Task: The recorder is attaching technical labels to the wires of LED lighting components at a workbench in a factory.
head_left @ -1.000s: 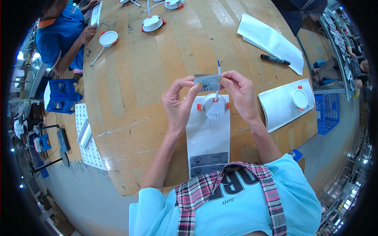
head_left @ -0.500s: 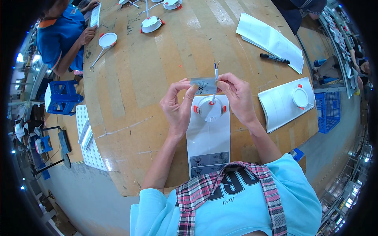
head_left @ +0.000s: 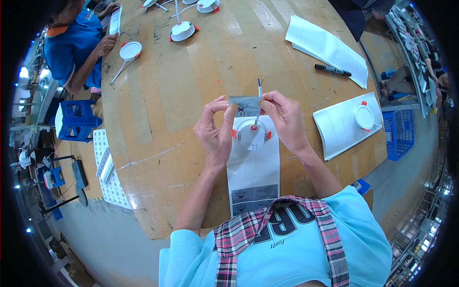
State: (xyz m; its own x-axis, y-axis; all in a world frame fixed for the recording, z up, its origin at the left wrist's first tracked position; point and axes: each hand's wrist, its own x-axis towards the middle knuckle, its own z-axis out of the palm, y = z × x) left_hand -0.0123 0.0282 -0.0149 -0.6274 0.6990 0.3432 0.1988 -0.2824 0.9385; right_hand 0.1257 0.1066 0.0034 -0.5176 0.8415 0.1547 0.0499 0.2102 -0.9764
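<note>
While both hands pinch one grey label [head_left: 244,106], left hand [head_left: 216,131], right hand [head_left: 286,119], one round lamp [head_left: 252,135] beneath.

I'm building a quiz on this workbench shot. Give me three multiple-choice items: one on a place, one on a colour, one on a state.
1. Where does the black marker pen lie?
A. beside the white paper sheet at the table's far right
B. under the left hand
C. on the floor

2. What colour are the clips on the small round white lamp fitting below the hands?
A. green
B. orange-red
C. black

3. How is the small grey label held?
A. flat on the table
B. pinched between both hands
C. by one hand alone

Answers: 1 A, it lies at the white paper sheet; 2 B, clips show either side; 3 B, left hand and right hand grip its ends.
</note>
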